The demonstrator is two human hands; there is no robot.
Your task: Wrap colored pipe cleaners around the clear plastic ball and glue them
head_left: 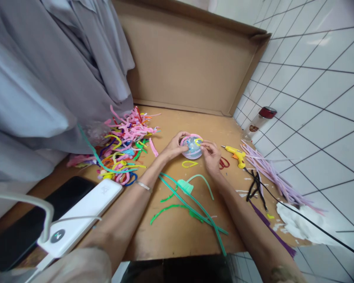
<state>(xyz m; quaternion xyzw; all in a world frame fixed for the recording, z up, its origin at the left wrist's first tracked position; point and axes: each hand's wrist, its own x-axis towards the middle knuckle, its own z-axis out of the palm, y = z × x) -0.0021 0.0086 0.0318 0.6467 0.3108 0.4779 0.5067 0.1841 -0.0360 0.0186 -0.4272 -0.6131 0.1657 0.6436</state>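
Left hand (174, 146) curls round a clear, glossy ball (192, 151) above the table (183, 120); right hand (211, 156) pinches a yellow loop (197, 140) against it. From here, I can't make out its bluish inside.

Tan tabletop (179, 119), heap of multicoloured pipe cleaners (135, 130) at left, white power bank (87, 212) at near left, yellow pipe-cleaner loop (190, 162) midway, green strips (214, 226) nearer the front edge, yellow glue gun (238, 155) at right, lilac pipe cleaners (270, 177) beside it
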